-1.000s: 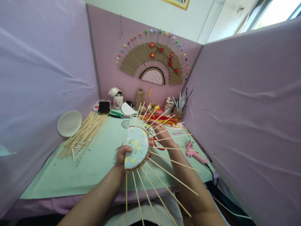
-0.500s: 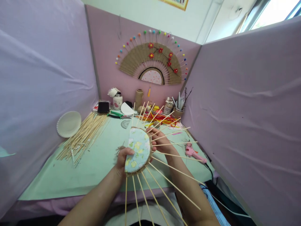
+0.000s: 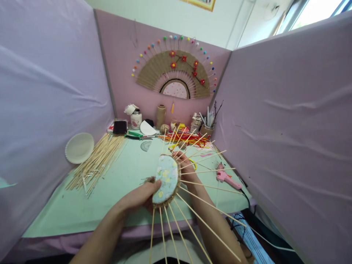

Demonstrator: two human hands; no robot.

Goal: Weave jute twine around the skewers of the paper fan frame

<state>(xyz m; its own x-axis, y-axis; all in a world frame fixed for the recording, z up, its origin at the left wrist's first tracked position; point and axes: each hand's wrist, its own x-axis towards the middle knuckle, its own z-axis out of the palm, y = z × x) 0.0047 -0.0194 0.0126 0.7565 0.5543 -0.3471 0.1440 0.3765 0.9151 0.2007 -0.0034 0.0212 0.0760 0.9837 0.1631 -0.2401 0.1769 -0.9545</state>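
Observation:
A half-round fan base (image 3: 166,176) covered in pale blue floral cloth is in front of me, its straight edge to the left and a brown twine-like trim along its curve. Thin wooden sticks (image 3: 198,220) spread out from that curve. My left hand (image 3: 144,192) grips the lower straight side, thumb on the cloth and fingers behind. At the upper right of the curve, my right hand (image 3: 183,160) is closed around the edge among the sticks; its fingers are partly hidden. A brown fibre tuft (image 3: 150,179) shows beside the straight edge.
A bundle of sticks (image 3: 96,157) and a white plate (image 3: 79,148) are at the left. Green-handled pliers (image 3: 135,135) and a protractor (image 3: 146,146) lie farther back. A pink glue gun (image 3: 228,178) is at the right. A finished fan (image 3: 176,69) hangs on the back panel.
The fan base has shifted slightly right and turned a little, its straight side tilting. My left hand has moved right with it, its thumb now stretched along the straight edge.

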